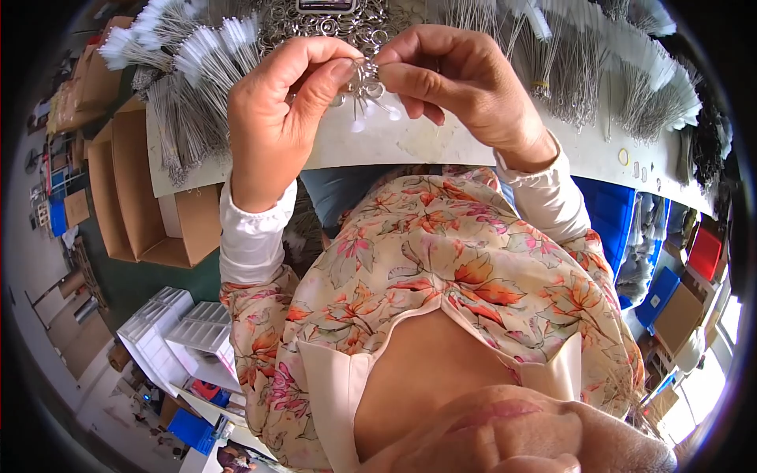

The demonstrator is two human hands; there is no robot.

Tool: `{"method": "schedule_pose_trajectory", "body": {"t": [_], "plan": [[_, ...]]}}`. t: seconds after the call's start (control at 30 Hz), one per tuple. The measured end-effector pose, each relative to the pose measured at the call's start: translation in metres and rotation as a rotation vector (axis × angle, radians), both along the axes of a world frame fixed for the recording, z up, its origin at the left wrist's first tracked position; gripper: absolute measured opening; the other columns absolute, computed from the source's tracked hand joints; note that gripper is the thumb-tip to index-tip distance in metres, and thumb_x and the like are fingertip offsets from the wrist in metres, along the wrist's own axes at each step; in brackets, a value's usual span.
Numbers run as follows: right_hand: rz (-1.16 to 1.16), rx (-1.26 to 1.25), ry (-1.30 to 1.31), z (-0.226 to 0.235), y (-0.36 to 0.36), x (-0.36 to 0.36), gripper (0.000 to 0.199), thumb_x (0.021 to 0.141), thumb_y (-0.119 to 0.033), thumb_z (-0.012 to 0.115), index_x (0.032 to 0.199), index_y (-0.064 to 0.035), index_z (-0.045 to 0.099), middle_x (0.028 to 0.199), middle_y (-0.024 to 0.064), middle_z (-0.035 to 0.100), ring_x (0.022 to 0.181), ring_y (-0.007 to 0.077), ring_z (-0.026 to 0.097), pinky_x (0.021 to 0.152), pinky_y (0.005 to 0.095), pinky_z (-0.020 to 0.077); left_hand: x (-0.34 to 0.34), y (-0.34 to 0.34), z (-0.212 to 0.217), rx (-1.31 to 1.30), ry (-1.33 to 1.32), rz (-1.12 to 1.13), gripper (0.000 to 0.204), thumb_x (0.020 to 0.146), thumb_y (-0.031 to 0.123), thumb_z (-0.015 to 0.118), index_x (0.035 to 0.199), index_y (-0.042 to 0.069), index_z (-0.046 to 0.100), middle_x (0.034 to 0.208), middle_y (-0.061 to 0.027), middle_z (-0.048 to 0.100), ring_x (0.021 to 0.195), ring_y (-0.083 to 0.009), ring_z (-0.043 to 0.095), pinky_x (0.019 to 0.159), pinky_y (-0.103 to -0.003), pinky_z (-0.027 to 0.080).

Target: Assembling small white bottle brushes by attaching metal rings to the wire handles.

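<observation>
I see a small cluster of metal rings (364, 79) pinched between both hands, held up just above the near edge of a pale worktable (410, 142). The left hand (276, 110) clamps it with thumb and forefinger from the left; the right hand (453, 75) grips it from the right, so the fingertips of the two hands meet at the rings. Behind the hands a heap of loose metal rings (331, 27) lies on the table. Bundles of thin wires with white tags (197, 55) fan out to the left, and more such bundles (623, 71) spread to the right. Left of the table stand open brown cardboard boxes (138, 189). Below them are white plastic crates (185, 331). On the right, under the table, I see blue bins (611, 213) and a red box (704, 252).
</observation>
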State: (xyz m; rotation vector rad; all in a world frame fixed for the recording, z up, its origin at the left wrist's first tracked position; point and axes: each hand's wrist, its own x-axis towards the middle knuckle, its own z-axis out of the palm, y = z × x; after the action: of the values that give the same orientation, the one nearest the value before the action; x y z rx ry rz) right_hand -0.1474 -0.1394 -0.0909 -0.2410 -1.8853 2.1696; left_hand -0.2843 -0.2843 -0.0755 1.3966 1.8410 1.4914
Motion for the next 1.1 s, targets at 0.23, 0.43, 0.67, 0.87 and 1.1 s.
{"method": "schedule_pose_trajectory", "body": {"t": [0.23,0.43,0.67,0.87,1.1], "plan": [[0.045,-0.006,0.037,0.002,-0.005,-0.003,0.014,0.086,-0.014,0.062,0.093,-0.0015,0.064,0.073,-0.0015,0.06,0.062,0.0041,0.053,0.053,0.0184,0.042,0.003,-0.006,0.0,0.114,-0.66,-0.037,0.016,0.094,0.013,0.049,0.104,0.005,0.059,0.069,0.0007,0.056,0.055,-0.0033,0.043,0.05,-0.018,0.037],[0.084,-0.011,0.112,0.006,-0.008,-0.013,0.012,0.086,-0.01,0.063,0.093,-0.0007,0.064,0.075,-0.0004,0.061,0.063,0.0041,0.054,0.054,0.0179,0.0421,-0.005,-0.013,0.008,0.105,0.296,0.086,0.017,0.093,0.014,0.052,0.1,0.004,0.063,0.081,-0.0015,0.064,0.068,-0.0071,0.056,0.061,-0.019,0.045],[-0.194,0.363,0.387,-0.019,-0.044,-0.049,0.013,0.081,0.001,0.065,0.093,0.0019,0.062,0.081,0.0019,0.063,0.075,0.0088,0.062,0.067,0.0202,0.0503,0.006,-0.011,-0.005,0.48,-0.772,0.089,0.021,0.093,0.016,0.05,0.097,-0.001,0.06,0.097,-0.0095,0.065,0.086,-0.0185,0.062,0.078,-0.031,0.048],[-0.109,0.468,0.241,-0.052,-0.062,-0.056,0.012,0.076,-0.004,0.07,0.087,-0.001,0.066,0.08,0.0063,0.065,0.071,0.0123,0.064,0.065,0.0231,0.0513,-0.025,-0.075,-0.005,0.545,-0.71,0.164,0.02,0.092,0.013,0.05,0.098,-0.001,0.063,0.092,-0.0133,0.065,0.08,-0.0215,0.064,0.073,-0.033,0.053],[0.139,0.523,-0.1,-0.115,-0.078,-0.023,0.007,0.077,-0.004,0.069,0.083,-0.0011,0.066,0.073,0.0048,0.064,0.06,0.0081,0.058,0.055,0.0216,0.0452,-0.028,-0.214,-0.017,0.086,-0.358,0.502,0.019,0.091,0.013,0.052,0.087,-0.004,0.059,0.082,-0.0105,0.063,0.065,-0.0147,0.061,0.062,-0.027,0.052]]}}
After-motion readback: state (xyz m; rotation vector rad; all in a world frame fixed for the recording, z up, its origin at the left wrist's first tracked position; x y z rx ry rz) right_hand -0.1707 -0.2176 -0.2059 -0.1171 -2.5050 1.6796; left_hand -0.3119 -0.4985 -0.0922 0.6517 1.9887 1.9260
